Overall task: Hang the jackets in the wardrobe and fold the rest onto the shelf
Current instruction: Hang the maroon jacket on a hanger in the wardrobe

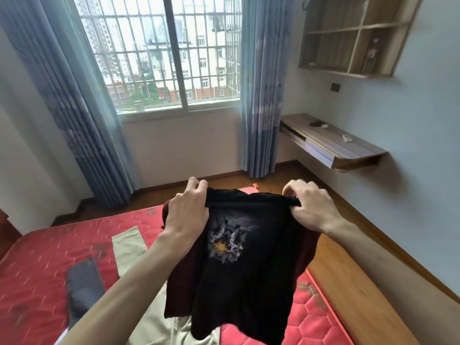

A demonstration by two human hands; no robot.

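Observation:
I hold up a black garment (239, 275) with a grey and yellow print on its front, over the red mattress (34, 265). My left hand (186, 207) grips its top edge at the left, and my right hand (311, 207) pinches the top edge at the right. A dark red layer shows behind the black cloth on both sides. Beige trousers (129, 245) lie spread on the mattress beneath, and a dark grey piece of clothing (84, 282) lies to their left. No wardrobe is in view.
A barred window (159, 53) with blue curtains (261, 95) faces me. A wall-mounted wooden desk (333, 143) and an open wooden wall shelf (356, 36) are at the right. Wooden floor (348, 282) runs along the mattress's right side.

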